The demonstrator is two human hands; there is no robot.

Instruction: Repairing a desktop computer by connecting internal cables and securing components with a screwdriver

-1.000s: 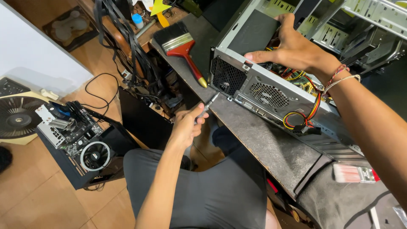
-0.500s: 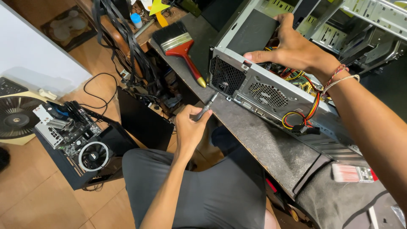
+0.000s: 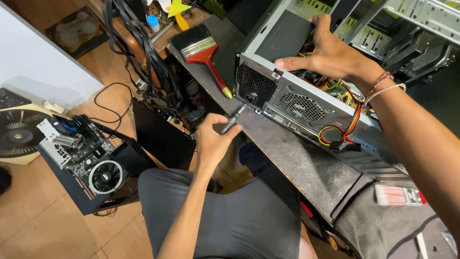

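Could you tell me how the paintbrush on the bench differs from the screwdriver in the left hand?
The paintbrush lies loose on the bench, untouched; the screwdriver sits in the left hand, tip at the computer case. The paintbrush is broad, with a red handle and black bristles; the screwdriver is slim and dark. Both are hand tools.

A dark workbench (image 3: 306,158) bears an open computer case (image 3: 306,103) and a red-handled brush (image 3: 203,52).
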